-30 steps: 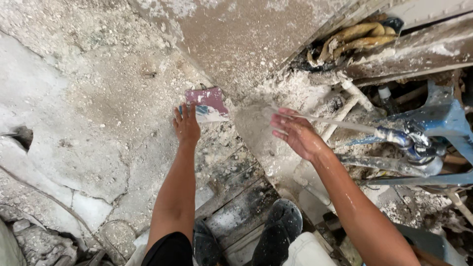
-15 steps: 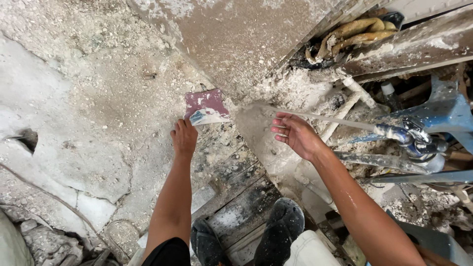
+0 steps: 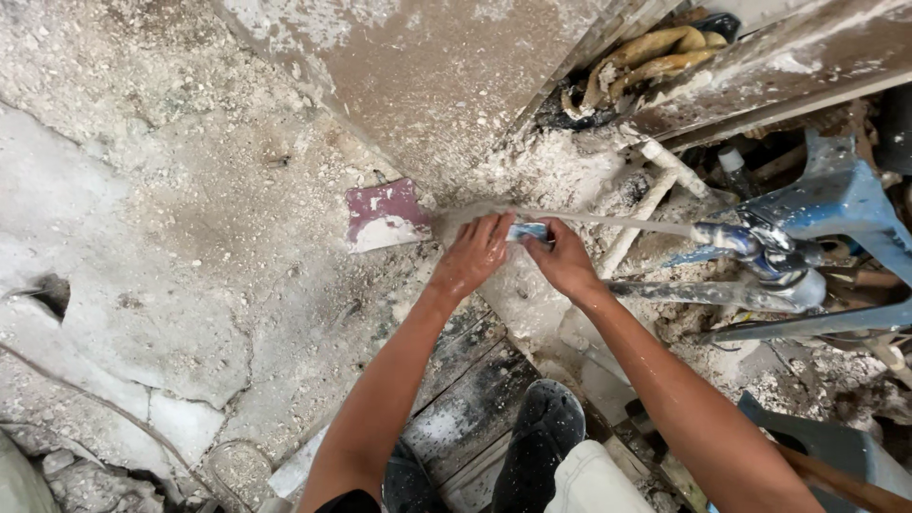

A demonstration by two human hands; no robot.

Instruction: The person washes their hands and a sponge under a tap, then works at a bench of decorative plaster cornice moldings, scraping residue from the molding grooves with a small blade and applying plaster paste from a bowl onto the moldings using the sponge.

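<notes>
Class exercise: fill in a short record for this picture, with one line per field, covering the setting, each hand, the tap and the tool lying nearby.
Setting: rubble-strewn floor, seen from above
Left hand: under the water stream, touching a small blue-white object
Right hand: grips the same object from the other side
Tap: metal, at right, running a thin jet toward the hands
Scraper: maroon, plaster-smeared, lying left of the hands, untouched
Feet: dark shoe on wet boards

Left hand (image 3: 472, 255) and right hand (image 3: 560, 261) grip a small blue object (image 3: 525, 231) together.

Bare rubble floor (image 3: 190, 247) lies open leftward; tap (image 3: 760, 252) and pipes (image 3: 703, 294) crowd the right
</notes>
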